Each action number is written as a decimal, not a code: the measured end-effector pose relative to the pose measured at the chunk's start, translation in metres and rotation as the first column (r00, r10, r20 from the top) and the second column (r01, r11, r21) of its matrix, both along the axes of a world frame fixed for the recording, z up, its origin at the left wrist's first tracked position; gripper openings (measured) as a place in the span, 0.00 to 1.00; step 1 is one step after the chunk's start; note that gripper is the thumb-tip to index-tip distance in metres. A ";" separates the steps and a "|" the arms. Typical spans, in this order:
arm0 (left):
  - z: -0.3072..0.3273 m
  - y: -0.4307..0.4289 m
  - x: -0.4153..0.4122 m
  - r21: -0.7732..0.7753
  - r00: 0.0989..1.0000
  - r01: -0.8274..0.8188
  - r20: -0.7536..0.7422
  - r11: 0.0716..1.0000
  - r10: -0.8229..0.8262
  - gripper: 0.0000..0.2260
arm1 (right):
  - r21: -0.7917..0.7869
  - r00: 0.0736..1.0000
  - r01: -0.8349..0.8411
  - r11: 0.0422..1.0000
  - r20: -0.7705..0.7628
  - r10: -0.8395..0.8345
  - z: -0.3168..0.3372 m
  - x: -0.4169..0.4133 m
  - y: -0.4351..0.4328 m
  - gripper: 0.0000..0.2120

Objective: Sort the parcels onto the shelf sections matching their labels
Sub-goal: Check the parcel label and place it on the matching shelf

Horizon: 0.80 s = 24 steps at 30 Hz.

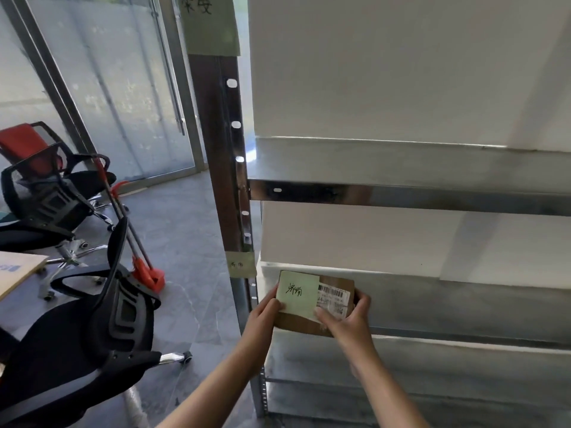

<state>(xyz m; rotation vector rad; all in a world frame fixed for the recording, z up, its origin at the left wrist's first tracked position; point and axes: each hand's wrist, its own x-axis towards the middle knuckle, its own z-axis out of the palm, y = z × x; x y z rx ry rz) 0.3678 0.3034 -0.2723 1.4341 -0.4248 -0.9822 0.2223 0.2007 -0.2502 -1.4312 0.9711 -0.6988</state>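
The left hand (266, 315) grips the left edge of a small parcel (315, 302), thumb pressed on its face and fingers curled behind. The right hand (347, 319) clamps the parcel's right side, thumb lying across the front near the lower edge, fingers wrapped round the far edge. Both forearms reach up from the bottom of the view.

The parcel is a flat brown cardboard box, held tilted with its face toward the camera, just in front of the lower metal shelf (463, 307), at that shelf's left end. A pale green note (297, 296) with black handwritten characters covers the left half of its face; a white shipping label (335, 299) with a barcode sits to the right, partly under the right thumb.

On the shelf's upright post (230, 168), just left of the parcel, a small green tag (241, 264) is stuck, its writing too small to read. Office chairs (77, 335) stand on the floor to the left.
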 end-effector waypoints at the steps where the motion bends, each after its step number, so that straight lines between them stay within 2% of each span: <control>1: 0.000 -0.006 0.000 0.004 1.000 0.007 -0.005 1.000 -0.007 0.18 | 0.005 1.000 0.002 1.000 -0.008 -0.002 -0.001 0.001 -0.007 0.32; 8: -0.009 -0.044 0.013 0.057 0.998 -0.025 -0.063 0.998 0.028 0.18 | 0.016 0.991 0.001 1.000 -0.131 0.001 -0.010 0.019 -0.050 0.30; 17: -0.018 -0.064 0.029 0.188 0.985 -0.057 -0.150 0.981 0.086 0.14 | 0.098 0.980 0.000 0.995 -0.199 0.020 -0.035 0.042 -0.075 0.30; 21: -0.031 -0.065 0.030 0.190 0.987 -0.064 -0.134 0.980 0.091 0.18 | 0.123 0.974 -0.013 0.992 -0.224 0.040 -0.042 0.046 -0.077 0.31; 24: -0.034 -0.066 0.031 0.208 0.987 -0.067 -0.131 0.976 0.096 0.15 | 0.150 0.972 -0.021 0.988 -0.230 0.056 -0.047 0.049 -0.077 0.30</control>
